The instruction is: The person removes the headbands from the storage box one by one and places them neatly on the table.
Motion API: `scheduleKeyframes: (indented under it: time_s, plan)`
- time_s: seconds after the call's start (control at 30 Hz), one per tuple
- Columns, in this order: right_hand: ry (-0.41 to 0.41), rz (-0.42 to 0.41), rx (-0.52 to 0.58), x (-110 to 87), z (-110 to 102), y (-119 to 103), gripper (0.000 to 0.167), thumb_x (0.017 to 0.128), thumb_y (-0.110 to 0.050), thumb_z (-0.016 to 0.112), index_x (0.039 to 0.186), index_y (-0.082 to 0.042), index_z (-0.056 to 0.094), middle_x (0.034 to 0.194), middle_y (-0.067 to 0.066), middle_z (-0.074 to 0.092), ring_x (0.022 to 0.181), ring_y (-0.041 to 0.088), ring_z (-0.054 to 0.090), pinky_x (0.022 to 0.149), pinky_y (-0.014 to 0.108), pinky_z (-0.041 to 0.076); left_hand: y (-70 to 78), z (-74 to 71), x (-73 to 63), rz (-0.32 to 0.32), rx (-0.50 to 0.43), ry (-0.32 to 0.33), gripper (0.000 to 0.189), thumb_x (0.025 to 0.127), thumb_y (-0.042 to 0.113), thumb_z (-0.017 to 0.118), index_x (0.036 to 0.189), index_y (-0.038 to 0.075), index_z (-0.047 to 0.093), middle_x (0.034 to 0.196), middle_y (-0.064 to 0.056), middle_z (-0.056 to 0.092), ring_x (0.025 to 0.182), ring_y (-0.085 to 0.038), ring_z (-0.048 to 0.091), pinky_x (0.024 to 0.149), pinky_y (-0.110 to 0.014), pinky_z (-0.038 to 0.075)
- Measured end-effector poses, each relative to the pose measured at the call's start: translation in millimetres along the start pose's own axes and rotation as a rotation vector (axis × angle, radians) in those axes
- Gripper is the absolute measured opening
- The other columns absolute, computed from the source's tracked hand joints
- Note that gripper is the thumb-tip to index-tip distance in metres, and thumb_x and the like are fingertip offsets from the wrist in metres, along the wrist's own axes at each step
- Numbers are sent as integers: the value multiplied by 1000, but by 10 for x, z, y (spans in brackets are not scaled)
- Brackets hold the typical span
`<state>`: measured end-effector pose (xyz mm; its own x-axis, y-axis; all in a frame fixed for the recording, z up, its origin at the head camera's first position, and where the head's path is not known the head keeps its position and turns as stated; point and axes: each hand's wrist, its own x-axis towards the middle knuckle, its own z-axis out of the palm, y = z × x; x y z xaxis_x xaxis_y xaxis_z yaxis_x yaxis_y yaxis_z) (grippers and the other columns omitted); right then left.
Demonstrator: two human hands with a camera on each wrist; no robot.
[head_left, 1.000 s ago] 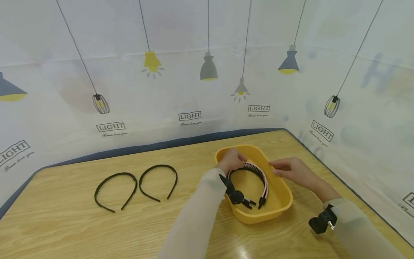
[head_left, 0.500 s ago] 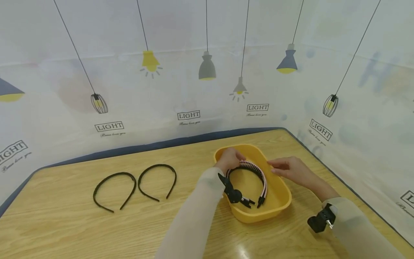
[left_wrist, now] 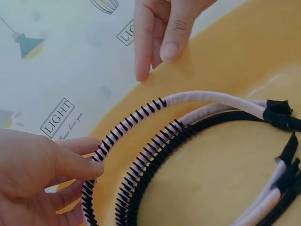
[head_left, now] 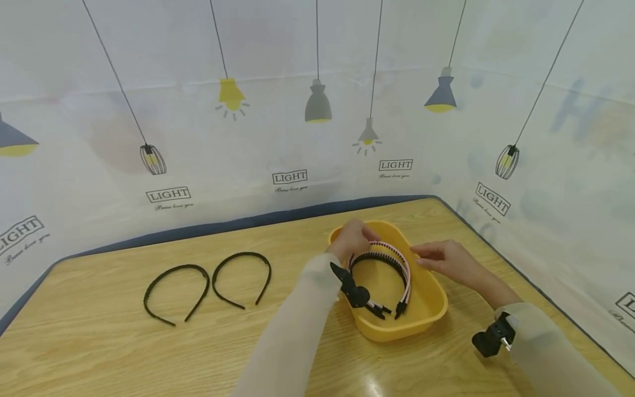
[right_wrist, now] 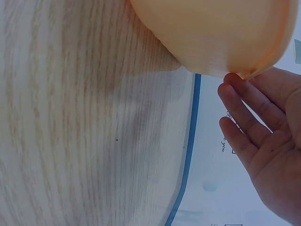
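Observation:
A yellow plastic tub (head_left: 432, 295) stands on the table with several headbands in it. My left hand (head_left: 352, 240) reaches over its far left side. In the left wrist view, thumb and fingers pinch a pale pink headband (left_wrist: 197, 96) wound with black coils, its band raised above the others. Below it lie a similar pink headband (left_wrist: 200, 113) and a black headband (left_wrist: 225, 117). My right hand (head_left: 450, 266) holds the tub's right rim lightly, thumb on one side and fingertips on the other; the right wrist view shows the fingers (right_wrist: 244, 110) nearly straight against the outer wall.
Two thin black headbands, a left one (head_left: 146, 300) and a right one (head_left: 270, 273), lie side by side on the wooden table (head_left: 208, 358). A white cloth (head_left: 258, 138) printed with lamps stands behind and to the right. Each wrist carries a black camera mount.
My left hand has risen slightly, and the pinched pink headband has lifted apart from the ones beneath it. My right hand and the tub have stayed in place.

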<state>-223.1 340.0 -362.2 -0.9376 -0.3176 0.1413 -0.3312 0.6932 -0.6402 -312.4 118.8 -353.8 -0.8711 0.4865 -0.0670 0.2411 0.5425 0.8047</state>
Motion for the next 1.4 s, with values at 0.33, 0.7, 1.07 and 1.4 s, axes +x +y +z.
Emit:
scheduleKeyframes:
  time_s: [0.33, 0.7, 1.07, 1.4]
  plan:
    - [-1, 9, 3, -5, 1, -7, 38, 90, -16, 59, 120, 8, 56, 112, 24, 60, 98, 33, 60, 75, 31, 52, 0, -89, 40, 49, 34, -23, 26, 83, -7, 61, 103, 7, 72, 98, -4, 68, 100, -20, 58, 80, -28, 49]
    - [13, -8, 3, -3, 21, 11, 36, 90, -14, 60, 119, 6, 58, 109, 21, 62, 96, 32, 62, 74, 30, 52, 85, -157, 25, 114, 17, -41, 26, 84, -4, 61, 105, 7, 71, 102, -3, 67, 102, -19, 58, 82, -28, 48]
    - [10, 1, -14, -12, 4, -25, 36, 90, -12, 59, 119, 9, 57, 110, 24, 60, 97, 34, 60, 76, 32, 52, 171, -416, 13, 181, 46, -32, 29, 84, -5, 60, 108, 8, 69, 104, -3, 67, 102, -20, 58, 79, -26, 49]
    - [12, -6, -23, -18, 4, -30, 36, 90, -12, 59, 119, 10, 56, 111, 25, 60, 97, 34, 60, 75, 32, 52, 170, -733, -35, 170, 52, -50, 30, 88, -3, 56, 114, 8, 66, 112, -5, 63, 105, -20, 55, 84, -29, 47]
